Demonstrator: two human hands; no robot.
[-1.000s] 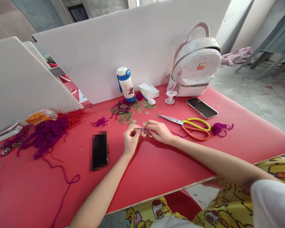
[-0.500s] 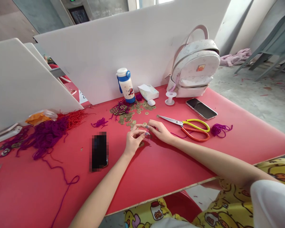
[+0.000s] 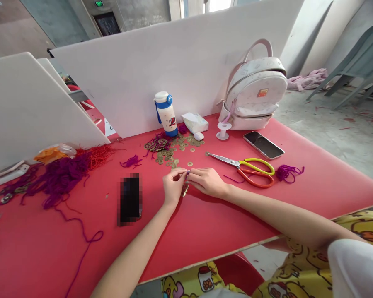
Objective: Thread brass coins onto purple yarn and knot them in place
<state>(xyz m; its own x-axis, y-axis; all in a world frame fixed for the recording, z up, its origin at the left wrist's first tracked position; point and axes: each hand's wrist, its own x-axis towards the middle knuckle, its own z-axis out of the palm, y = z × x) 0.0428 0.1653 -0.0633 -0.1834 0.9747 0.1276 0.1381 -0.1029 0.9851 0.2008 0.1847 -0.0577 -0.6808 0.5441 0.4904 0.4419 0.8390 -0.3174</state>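
Note:
My left hand and my right hand meet fingertip to fingertip over the red table. Both pinch a short purple thread between them. Small brass coins hang or lie just under the fingers; I cannot tell whether they are strung on the thread. A loose heap of brass coins lies a little beyond the hands, mixed with purple thread.
Scissors with yellow and orange handles lie right of my hands, a purple thread tuft beyond them. A phone, white backpack, spool, tissue pack and bottle stand at the back. A dark phone and purple yarn pile lie left.
Both hands drew slightly toward me and closed together on the thread; the left fingers, spread half a second ago, are pinched now. The camera tilted down a little.

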